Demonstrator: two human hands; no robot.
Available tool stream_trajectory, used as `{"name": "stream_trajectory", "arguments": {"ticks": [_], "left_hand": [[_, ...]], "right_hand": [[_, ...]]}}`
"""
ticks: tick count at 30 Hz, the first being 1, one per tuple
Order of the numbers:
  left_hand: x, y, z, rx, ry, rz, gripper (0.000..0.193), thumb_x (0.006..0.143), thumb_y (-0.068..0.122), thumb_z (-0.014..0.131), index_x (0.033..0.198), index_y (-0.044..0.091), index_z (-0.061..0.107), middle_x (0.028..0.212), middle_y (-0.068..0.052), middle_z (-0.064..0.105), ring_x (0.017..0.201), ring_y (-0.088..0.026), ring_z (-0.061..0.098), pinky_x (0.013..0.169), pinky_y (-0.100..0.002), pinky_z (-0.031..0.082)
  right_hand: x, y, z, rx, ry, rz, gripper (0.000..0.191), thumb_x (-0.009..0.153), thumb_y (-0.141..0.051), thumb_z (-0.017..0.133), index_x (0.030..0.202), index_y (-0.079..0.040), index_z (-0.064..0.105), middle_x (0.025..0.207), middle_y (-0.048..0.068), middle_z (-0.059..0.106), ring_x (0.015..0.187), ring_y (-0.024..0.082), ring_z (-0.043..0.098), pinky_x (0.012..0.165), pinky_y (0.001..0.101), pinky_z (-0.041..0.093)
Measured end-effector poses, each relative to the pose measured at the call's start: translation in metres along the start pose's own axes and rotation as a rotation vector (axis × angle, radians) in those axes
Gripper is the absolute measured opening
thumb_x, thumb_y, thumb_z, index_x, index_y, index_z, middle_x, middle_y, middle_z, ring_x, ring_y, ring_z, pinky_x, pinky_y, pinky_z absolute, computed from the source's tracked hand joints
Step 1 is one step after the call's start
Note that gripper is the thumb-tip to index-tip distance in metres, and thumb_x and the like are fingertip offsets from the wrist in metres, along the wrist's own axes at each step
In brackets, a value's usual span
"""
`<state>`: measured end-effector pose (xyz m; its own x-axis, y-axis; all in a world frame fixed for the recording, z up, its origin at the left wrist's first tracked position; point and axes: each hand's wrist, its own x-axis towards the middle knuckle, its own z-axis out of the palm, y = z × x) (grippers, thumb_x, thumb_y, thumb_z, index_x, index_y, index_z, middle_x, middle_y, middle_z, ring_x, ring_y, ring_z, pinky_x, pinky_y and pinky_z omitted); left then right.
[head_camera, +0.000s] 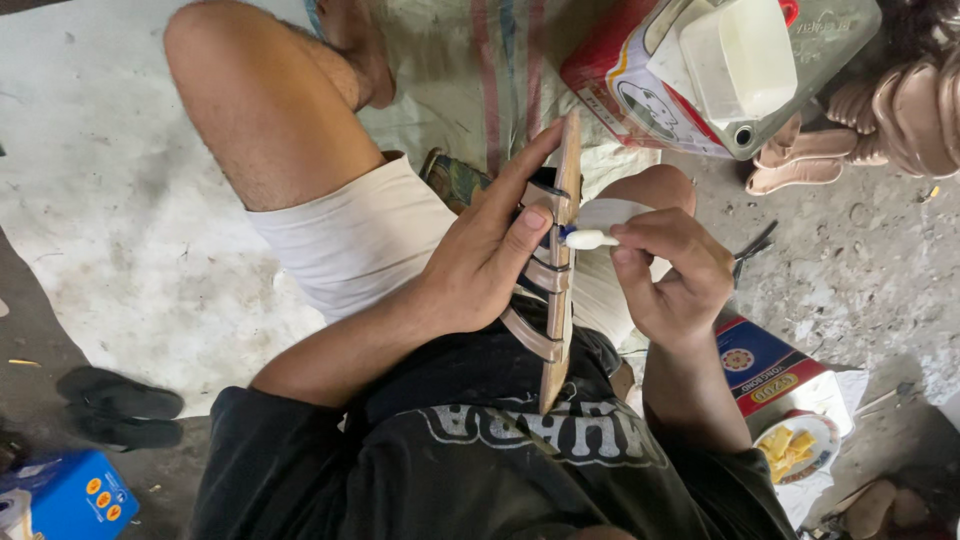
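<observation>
Strappy sandal (556, 285) held on edge over the lap, sole upright, left hand (480, 265) clamped around straps and sole. Small white applicator (590, 239) pinched in right hand (672, 272), tip at the sole's edge. Sandal best kept steady, strokes short.

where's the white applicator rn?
Head view, centre: white applicator pinched in the right hand, tip against the sandal sole that the left hand grips.
</observation>
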<state>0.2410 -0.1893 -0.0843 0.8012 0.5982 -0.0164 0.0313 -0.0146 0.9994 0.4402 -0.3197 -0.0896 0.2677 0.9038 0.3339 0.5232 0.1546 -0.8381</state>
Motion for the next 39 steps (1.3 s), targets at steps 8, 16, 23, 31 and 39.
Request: {"name": "stream_trajectory", "arguments": {"ticks": [8, 16, 23, 31, 39], "left_hand": [[0.0, 0.003, 0.004, 0.016, -0.034, 0.021, 0.075, 0.117, 0.057, 0.025, 0.168, 0.003, 0.021, 0.172, -0.019, 0.03, 0.165, -0.035, 0.033, 0.136, -0.044, 0.028], [-0.002, 0.006, -0.002, 0.055, 0.008, 0.016, 0.073, 0.117, 0.056, 0.028, 0.166, 0.002, 0.022, 0.173, -0.019, 0.033, 0.161, -0.035, 0.038, 0.134, -0.043, 0.032], [-0.001, 0.007, -0.001, 0.053, -0.001, 0.02, 0.074, 0.117, 0.056, 0.027, 0.168, 0.003, 0.023, 0.169, -0.019, 0.034, 0.157, -0.034, 0.039, 0.134, -0.043, 0.033], [-0.002, 0.005, -0.006, 0.01, 0.03, 0.051, 0.074, 0.119, 0.06, 0.026, 0.164, 0.002, 0.021, 0.17, -0.018, 0.033, 0.16, -0.032, 0.038, 0.133, -0.041, 0.033], [-0.001, -0.001, -0.003, -0.095, 0.04, 0.021, 0.074, 0.118, 0.058, 0.027, 0.165, 0.002, 0.019, 0.17, -0.018, 0.034, 0.154, -0.028, 0.044, 0.13, -0.038, 0.035]], "right_hand": [[-0.001, -0.001, -0.007, -0.04, 0.022, 0.021, 0.009, 0.104, 0.005, 0.069, 0.113, 0.004, 0.066, 0.096, 0.016, 0.07, 0.081, 0.019, 0.067, 0.068, 0.026, 0.051], [-0.003, -0.016, -0.007, -0.115, -0.006, 0.029, 0.009, 0.1, 0.004, 0.072, 0.108, 0.002, 0.068, 0.099, 0.015, 0.073, 0.079, 0.018, 0.071, 0.067, 0.0253, 0.053], [0.0, -0.006, -0.007, -0.05, -0.008, 0.014, 0.009, 0.101, 0.003, 0.072, 0.109, 0.003, 0.067, 0.1, 0.015, 0.072, 0.08, 0.017, 0.069, 0.068, 0.0251, 0.052], [-0.011, 0.001, -0.009, 0.198, -0.102, 0.055, 0.008, 0.097, 0.003, 0.068, 0.104, 0.002, 0.067, 0.097, 0.016, 0.07, 0.081, 0.017, 0.069, 0.067, 0.0235, 0.053], [-0.015, 0.0, -0.005, 0.185, -0.095, 0.076, 0.009, 0.099, 0.003, 0.07, 0.107, 0.002, 0.066, 0.103, 0.016, 0.069, 0.084, 0.017, 0.067, 0.071, 0.0251, 0.052]]}}
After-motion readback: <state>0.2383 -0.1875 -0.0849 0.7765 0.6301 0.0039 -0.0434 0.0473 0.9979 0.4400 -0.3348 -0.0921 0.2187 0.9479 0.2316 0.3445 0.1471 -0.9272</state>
